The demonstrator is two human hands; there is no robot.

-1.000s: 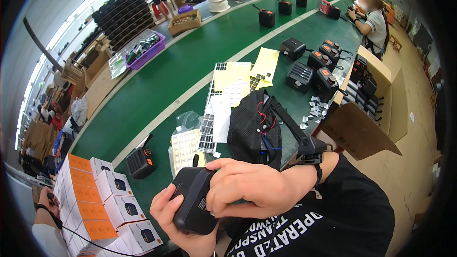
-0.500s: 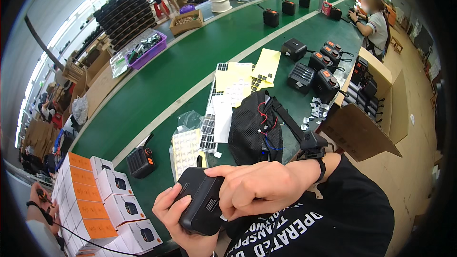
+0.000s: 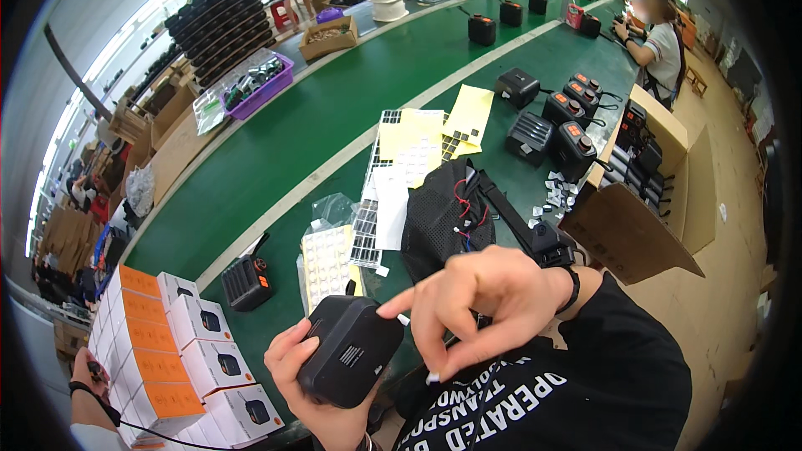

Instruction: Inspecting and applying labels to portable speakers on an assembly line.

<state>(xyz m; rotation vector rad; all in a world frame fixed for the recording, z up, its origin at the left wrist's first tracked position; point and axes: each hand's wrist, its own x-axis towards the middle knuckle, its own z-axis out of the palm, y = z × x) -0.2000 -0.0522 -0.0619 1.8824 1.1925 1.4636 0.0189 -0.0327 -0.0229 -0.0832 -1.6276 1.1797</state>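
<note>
- Your left hand (image 3: 334,419): clamped on the black device (image 3: 355,359), gripping its left side and underside.
- The black device: tilted, in front of your shirt (image 3: 576,376), near the table's edge; printed patch facing up.
- Your right hand (image 3: 484,305): index finger stretched out to the device's upper right edge, a white tab (image 3: 403,320) beside its tip; thumb and another finger close together at a second white tab (image 3: 433,378). Whether they pinch it, you cannot tell.
- On your table (image 3: 576,54), beyond your hands: sticker sheet (image 3: 326,263), yellow sheets (image 3: 418,134), mesh bag (image 3: 439,209), white scraps (image 3: 555,192).
- To your left: orange-lit unit (image 3: 246,282), stacked white boxes (image 3: 221,363).
- To your right: open carton (image 3: 639,234), black units inside.
</note>
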